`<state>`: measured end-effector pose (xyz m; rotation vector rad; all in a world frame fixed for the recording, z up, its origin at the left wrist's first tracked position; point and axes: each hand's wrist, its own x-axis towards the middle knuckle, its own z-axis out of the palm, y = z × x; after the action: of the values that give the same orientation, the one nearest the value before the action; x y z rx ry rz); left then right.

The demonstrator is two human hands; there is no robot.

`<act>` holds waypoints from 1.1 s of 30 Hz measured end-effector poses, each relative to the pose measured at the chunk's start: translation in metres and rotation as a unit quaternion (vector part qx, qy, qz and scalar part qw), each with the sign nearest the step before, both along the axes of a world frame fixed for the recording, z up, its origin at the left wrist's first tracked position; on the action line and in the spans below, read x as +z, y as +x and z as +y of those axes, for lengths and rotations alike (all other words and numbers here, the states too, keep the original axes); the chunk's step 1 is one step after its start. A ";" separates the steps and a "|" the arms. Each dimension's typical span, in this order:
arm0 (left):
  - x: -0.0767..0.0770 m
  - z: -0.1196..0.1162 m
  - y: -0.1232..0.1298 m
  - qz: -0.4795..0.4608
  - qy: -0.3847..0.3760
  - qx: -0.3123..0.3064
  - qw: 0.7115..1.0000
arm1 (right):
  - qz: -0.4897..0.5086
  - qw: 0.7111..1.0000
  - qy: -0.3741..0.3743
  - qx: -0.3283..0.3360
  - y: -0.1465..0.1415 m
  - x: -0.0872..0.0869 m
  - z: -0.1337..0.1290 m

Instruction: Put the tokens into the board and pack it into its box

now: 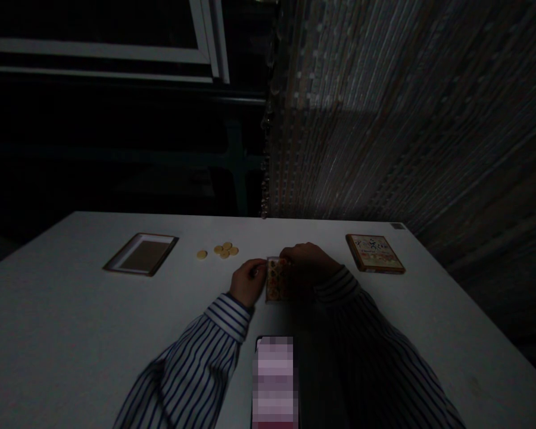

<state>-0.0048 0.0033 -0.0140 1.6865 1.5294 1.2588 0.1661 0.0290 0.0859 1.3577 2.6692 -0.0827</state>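
Between my two hands, a small shallow box (274, 289) with rows of round, reddish-brown pieces lies on the white table. My left hand (249, 281) has its fingers curled and its thumb and fingertips at the box's left edge. Over the upper right part of the box is my right hand (310, 259), its fingers bent down; shadow hides its fingertips and whatever they may hold. Several pale round wooden discs (226, 250) lie to the left beyond my left hand, with a single disc (202, 255) apart from them.
An open, shallow box part (124, 267) lies at the left of the white table (62, 333). A flat box with printed lettering (377, 253) is at the right. Near me lies a phone (274, 381) with its screen lit. A strand curtain (330, 149) hangs behind the table.
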 end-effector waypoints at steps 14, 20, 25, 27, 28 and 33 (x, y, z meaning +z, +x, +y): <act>0.003 0.000 0.001 0.009 0.008 -0.017 1.000 | -0.013 1.000 0.020 0.017 -0.003 -0.008 -0.001; 0.001 0.000 0.001 0.017 0.014 -0.018 1.000 | -0.028 0.999 0.010 0.016 -0.005 -0.006 0.000; -0.001 0.001 0.000 0.013 0.018 -0.025 0.999 | -0.023 0.999 0.010 0.022 -0.005 -0.008 -0.001; -0.001 0.001 0.000 0.016 0.016 -0.025 0.999 | -0.021 1.000 0.014 0.017 -0.005 -0.008 -0.002; -0.001 0.001 0.000 0.016 0.015 -0.025 0.999 | -0.021 1.000 0.014 0.014 -0.005 -0.008 -0.002; -0.003 0.001 0.000 0.009 0.015 -0.028 0.999 | -0.014 1.000 -0.002 0.020 -0.006 -0.008 -0.001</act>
<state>-0.0053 0.0045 -0.0171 1.7515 1.4709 1.2473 0.1605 0.0282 0.0778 1.2950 2.6692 -0.0633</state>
